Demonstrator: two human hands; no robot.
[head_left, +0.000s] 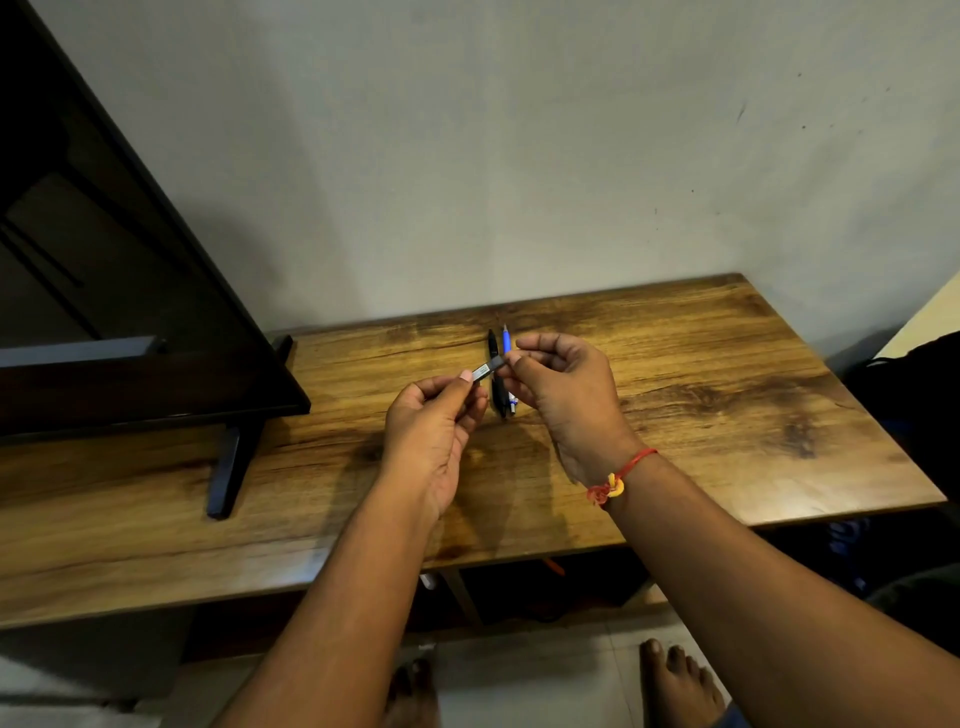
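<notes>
A small grey flat stick with a white label (485, 368) is held in the air above the wooden table (701, 415). My left hand (434, 431) pinches its left end and my right hand (563, 387) pinches its dark right end. Beneath it, two pens lie side by side on the table: a black pen (493, 343) and a blue pen (506, 340), both partly hidden by my hands. A red and yellow thread is tied round my right wrist.
A dark flat screen (130, 291) on a black stand foot (231, 467) fills the table's left side. A plain wall rises behind the table. Bare feet (675, 680) stand on the tiled floor below the table's front edge.
</notes>
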